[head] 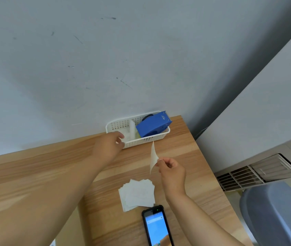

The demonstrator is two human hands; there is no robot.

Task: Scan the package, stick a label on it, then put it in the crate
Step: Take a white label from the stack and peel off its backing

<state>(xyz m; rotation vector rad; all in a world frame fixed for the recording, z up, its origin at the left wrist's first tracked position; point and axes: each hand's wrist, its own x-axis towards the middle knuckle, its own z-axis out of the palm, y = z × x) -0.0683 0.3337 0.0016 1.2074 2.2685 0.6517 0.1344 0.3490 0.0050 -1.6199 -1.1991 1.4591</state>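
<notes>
Your right hand (pixel 170 168) pinches a curled, cream-coloured label sheet (pixel 153 158) between thumb and fingertips, holding it upright above the wooden table (pixel 185 151). Your left hand (pixel 111 144) reaches to the near left corner of the white perforated crate (pixel 151 138), fingers loosely curled and parted at its rim; whether they grip anything there cannot be told. Inside the crate, a blue box-shaped package (pixel 154 126) lies tilted in the right half, one end poking above the rim, with something pale and translucent beside it on the left. The crate stands at the table's far edge, against a scuffed grey wall (pixel 105 59). Nearer you, a loose stack of white label papers (pixel 137 194) lies on the tabletop just below your right hand, and a black handheld scanner (pixel 157 227) with its screen lit rests face-up just beside the stack, at the frame's lower edge. A grey chair back (pixel 276 212) and a white floor vent (pixel 254 174) show at right.
</notes>
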